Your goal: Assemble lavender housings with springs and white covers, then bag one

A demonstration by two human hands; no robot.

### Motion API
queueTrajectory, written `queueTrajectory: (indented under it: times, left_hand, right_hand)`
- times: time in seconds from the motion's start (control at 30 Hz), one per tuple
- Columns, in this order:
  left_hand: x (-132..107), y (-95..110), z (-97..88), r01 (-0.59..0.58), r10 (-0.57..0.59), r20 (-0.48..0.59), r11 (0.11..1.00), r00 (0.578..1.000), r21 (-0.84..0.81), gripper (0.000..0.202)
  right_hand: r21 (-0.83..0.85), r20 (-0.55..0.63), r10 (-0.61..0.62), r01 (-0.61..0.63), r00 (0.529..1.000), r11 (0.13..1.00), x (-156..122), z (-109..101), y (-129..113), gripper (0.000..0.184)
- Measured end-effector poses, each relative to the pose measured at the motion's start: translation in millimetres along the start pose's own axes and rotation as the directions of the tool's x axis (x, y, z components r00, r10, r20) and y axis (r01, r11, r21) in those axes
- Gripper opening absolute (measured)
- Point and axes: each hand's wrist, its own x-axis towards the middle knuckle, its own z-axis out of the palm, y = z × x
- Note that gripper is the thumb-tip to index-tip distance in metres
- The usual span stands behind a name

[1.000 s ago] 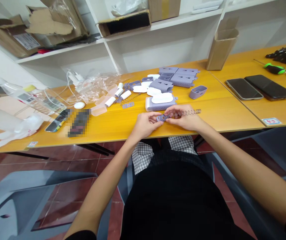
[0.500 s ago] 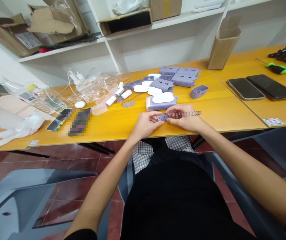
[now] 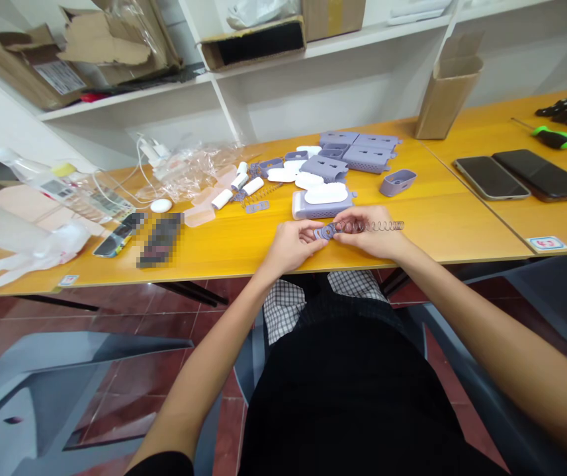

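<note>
Between my hands, close to the table's front edge, is a small purple plastic plate with round holes (image 3: 323, 232). My left hand (image 3: 293, 246) pinches its left end. A long metal coil spring (image 3: 385, 226) runs to the right from the plate, passing under the fingers of my right hand (image 3: 365, 231), which is closed on it. Where spring and plate meet is partly hidden by fingers. Just behind my hands lies a purple perforated housing (image 3: 320, 209) with a white oval piece (image 3: 326, 193) on top.
Behind are more purple housings (image 3: 367, 158), white cylinders (image 3: 222, 199), another spring (image 3: 266, 192) and a purple plate (image 3: 257, 207). A purple cup (image 3: 397, 183) stands right of them. Two phones (image 3: 491, 177) and a screwdriver (image 3: 554, 137) lie at right, plastic bags (image 3: 188, 168) at left.
The view has shifted slightly. Both hands keep their hold on the plate and spring, with hardly any visible movement.
</note>
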Motion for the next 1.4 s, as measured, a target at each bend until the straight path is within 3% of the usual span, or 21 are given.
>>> queueTrajectory:
  times: [0.17,0.57,1.17,1.4]
  left_hand:
    - [0,2,-1.0,0.028,-0.028,0.016,0.999,0.999,-0.03,0.038]
    - [0,4,-3.9,0.008,-0.007,0.048,1.0,0.999,-0.007,0.039]
    - [0,4,-5.0,0.007,-0.006,0.074,1.0,0.997,-0.013,0.04]
    - [0,2,-5.1,0.006,-0.005,0.069,1.0,0.998,-0.014,0.04]
  right_hand:
    - [0.003,0.015,-0.014,0.014,1.0,1.0,0,-1,2,0.026]
    - [-0.18,0.059,-0.145,0.153,0.988,0.972,-3,-5,-7,0.021]
    - [-0.203,0.065,-0.088,0.1,0.994,0.974,-5,-1,-19,0.011]
    - [-0.17,0.088,-0.106,0.12,0.99,0.978,-4,-6,-13,0.013]
